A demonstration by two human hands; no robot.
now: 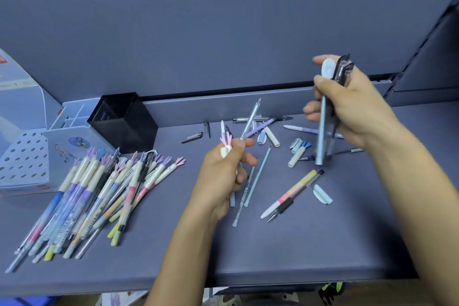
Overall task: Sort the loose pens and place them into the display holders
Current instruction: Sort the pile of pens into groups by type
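Your left hand (221,176) is curled round a small bunch of pens, among them a pink-finned pen (226,143) and a clear pen (249,119) slanting up past your thumb. Your right hand (352,112), raised higher, grips a pale blue pen (321,131) and some dark-clipped pens upright, tips down. Loose pens and caps lie scattered on the grey shelf (323,243) between and below your hands, including a pastel pen (289,194). A large pile of pens (94,194) lies to the left, in front of the black mesh holder (129,124) and a pale compartment holder (67,117).
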